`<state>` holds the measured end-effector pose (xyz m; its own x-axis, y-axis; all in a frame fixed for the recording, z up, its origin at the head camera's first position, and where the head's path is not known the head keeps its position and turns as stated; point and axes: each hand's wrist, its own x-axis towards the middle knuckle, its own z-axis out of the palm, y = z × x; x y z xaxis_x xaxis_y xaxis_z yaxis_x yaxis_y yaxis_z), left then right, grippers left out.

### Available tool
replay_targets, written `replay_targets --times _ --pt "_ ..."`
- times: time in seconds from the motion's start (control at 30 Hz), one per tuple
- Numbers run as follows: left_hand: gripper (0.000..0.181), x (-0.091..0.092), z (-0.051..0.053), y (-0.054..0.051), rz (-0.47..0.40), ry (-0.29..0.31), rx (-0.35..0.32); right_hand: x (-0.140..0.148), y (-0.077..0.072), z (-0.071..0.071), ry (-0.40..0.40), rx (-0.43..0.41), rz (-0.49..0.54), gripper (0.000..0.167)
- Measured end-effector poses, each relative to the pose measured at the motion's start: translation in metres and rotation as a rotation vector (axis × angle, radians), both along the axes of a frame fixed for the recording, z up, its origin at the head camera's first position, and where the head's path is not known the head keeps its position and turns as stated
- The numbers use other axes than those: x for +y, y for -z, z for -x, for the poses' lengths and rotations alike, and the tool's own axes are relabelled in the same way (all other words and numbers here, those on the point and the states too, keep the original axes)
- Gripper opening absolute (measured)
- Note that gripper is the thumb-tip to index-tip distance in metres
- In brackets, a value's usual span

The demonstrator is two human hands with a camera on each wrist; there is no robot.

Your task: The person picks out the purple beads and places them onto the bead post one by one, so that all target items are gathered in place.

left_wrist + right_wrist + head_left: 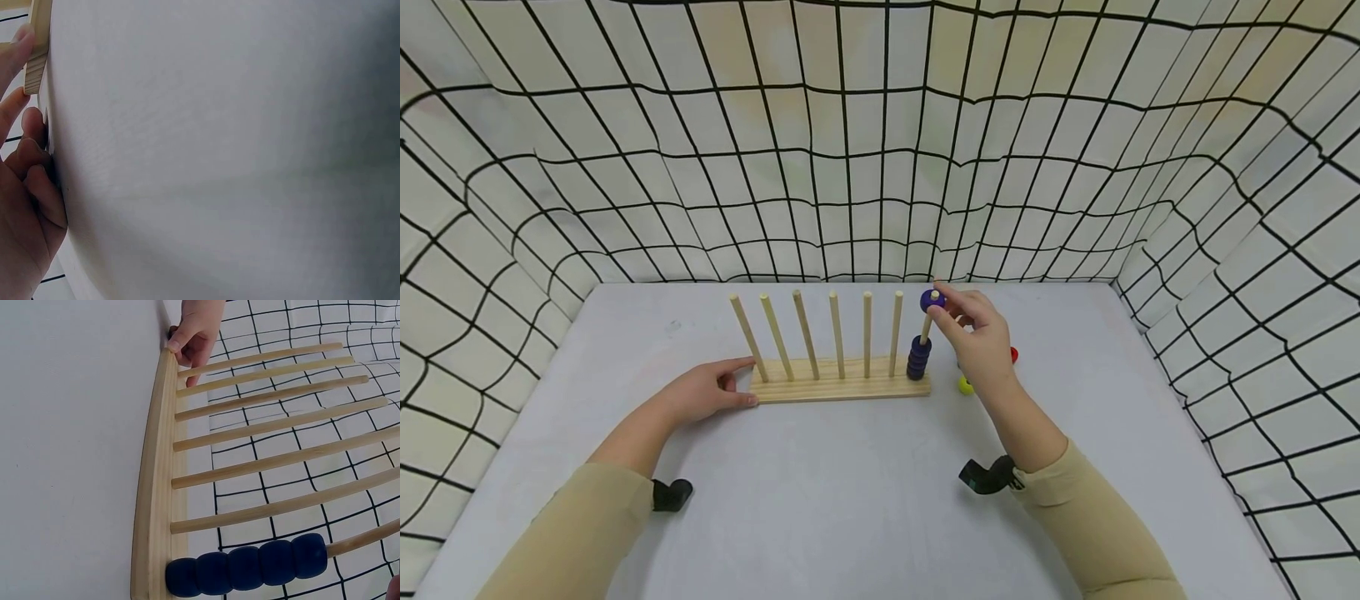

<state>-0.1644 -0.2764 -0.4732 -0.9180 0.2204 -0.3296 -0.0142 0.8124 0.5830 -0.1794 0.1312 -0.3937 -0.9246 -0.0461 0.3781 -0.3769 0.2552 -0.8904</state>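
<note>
A wooden peg stand [842, 390] with a row of upright pegs lies across the table. My left hand [706, 393] grips its left end, thumb at the front edge and index finger on the far side; the other fingers are curled beside it in the left wrist view. At the rightmost peg's tip, my right hand [981, 333] pinches a purple bead [928, 305] between thumb and fingers, and the peg's end shows through its hole. Several dark blue beads [244, 567] are stacked at the bottom of that same peg. The other pegs [838, 337] are bare.
Partly hidden behind the right hand are a yellow bead [966, 386] and a red bead [1014, 355]. The table [835, 500] is covered in white. Black netting [880, 167] over white walls surrounds the back and sides. A black wrist device [988, 475] sits at the right cuff.
</note>
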Motion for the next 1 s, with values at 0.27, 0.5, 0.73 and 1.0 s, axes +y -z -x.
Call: replay_targets --times 0.27,0.5,0.73,1.0 --pt "0.083 0.001 0.001 0.001 0.001 0.002 0.003 -0.001 0.002 -0.001 -0.009 -0.048 0.018 0.038" --pt "0.084 -0.001 0.001 0.003 0.006 0.003 0.009 0.0 0.007 0.0 -0.004 -0.059 -0.005 0.037" --pt "0.085 -0.001 0.001 0.003 0.007 0.001 0.005 0.002 0.012 0.0 -0.009 -0.054 -0.025 0.036" --pt "0.085 -0.002 0.002 0.004 0.012 0.001 0.006 0.003 0.016 0.0 -0.004 -0.072 -0.049 0.036"
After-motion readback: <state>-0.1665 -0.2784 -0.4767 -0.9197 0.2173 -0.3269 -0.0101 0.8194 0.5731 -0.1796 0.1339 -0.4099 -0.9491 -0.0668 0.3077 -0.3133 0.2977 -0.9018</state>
